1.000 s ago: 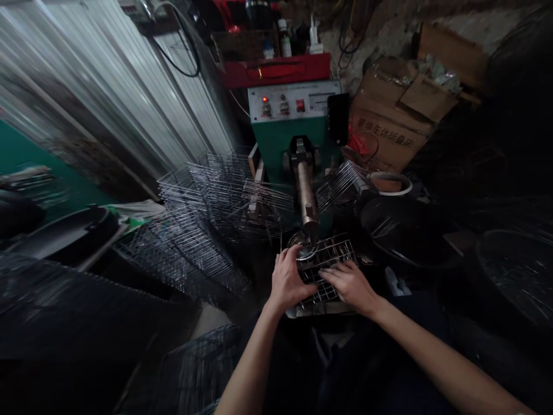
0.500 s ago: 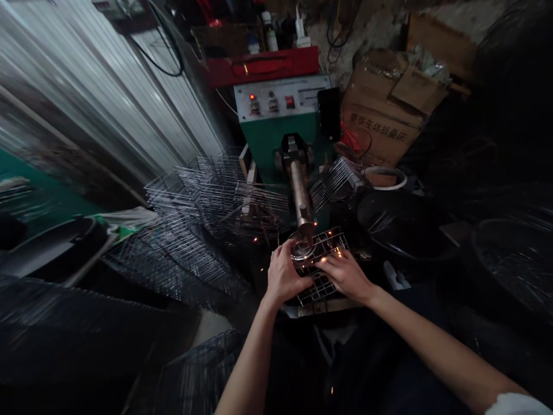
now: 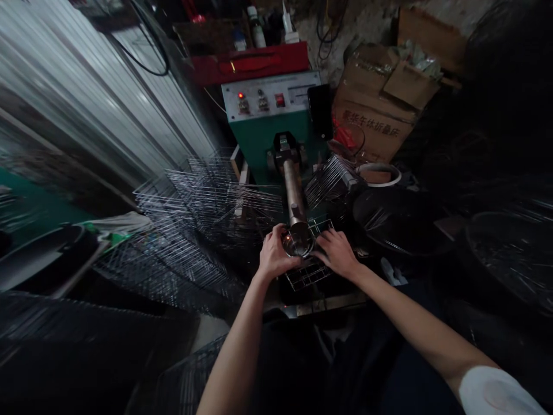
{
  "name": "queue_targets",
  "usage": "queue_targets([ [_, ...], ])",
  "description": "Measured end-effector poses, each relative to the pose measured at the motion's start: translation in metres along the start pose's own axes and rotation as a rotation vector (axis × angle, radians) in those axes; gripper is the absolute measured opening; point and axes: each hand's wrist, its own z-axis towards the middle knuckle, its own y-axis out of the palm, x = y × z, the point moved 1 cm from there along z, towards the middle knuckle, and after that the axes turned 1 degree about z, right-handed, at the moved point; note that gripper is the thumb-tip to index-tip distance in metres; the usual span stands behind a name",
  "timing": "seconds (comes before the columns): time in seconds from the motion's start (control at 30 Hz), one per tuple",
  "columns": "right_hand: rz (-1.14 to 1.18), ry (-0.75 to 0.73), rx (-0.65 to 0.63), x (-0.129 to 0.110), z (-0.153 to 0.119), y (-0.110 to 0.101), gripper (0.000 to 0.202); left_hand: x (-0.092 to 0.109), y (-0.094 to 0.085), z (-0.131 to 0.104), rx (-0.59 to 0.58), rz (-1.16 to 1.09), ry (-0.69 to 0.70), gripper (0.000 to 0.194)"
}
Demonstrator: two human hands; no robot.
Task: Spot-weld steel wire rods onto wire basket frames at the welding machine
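Note:
A small wire rack [image 3: 307, 276] of crossed metal rods lies under the lower end of a spot welder's metal arm [image 3: 294, 190]. On the rack sits a round metal ring [image 3: 298, 255], right below the arm's tip, with a small orange glow inside it. My left hand [image 3: 274, 255] curls round the ring's left side, thumb along its near edge. At the right, my right hand [image 3: 340, 255] has its fingers bent over the rack's rods, its thumb close to the ring. Some fingertips are blurred or hidden in the dark.
Behind stands the green welding machine [image 3: 254, 135] with a lit red lamp and a phone [image 3: 320, 112] at its side. Stacked wire grids [image 3: 173, 236] fill the left. To the right are a dark basin [image 3: 389, 222], a white-rimmed pot [image 3: 397, 176] and a cardboard box [image 3: 371, 104].
Bright sparks round the arm's tip have mostly gone. My right hand has shifted nearer the ring and the rack has turned or slid slightly. The whole view has moved a little.

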Motion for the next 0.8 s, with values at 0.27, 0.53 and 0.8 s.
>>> queue_targets([
  [0.27, 0.047, -0.004, -0.012, 0.008, 0.02, -0.004, 0.013, -0.013, -0.002, 0.027, -0.043, -0.038, 0.04, 0.098],
  [0.53, 0.261, 0.054, 0.145, 0.053, 0.022, -0.005, 0.023, -0.031, -0.009, 0.032, -0.066, -0.135, 0.153, 0.117],
  [0.8, 0.76, 0.228, -0.053, 0.138, 0.092, 0.01, 0.048, -0.085, -0.024, 0.063, -0.127, -0.363, -0.142, 0.063],
])
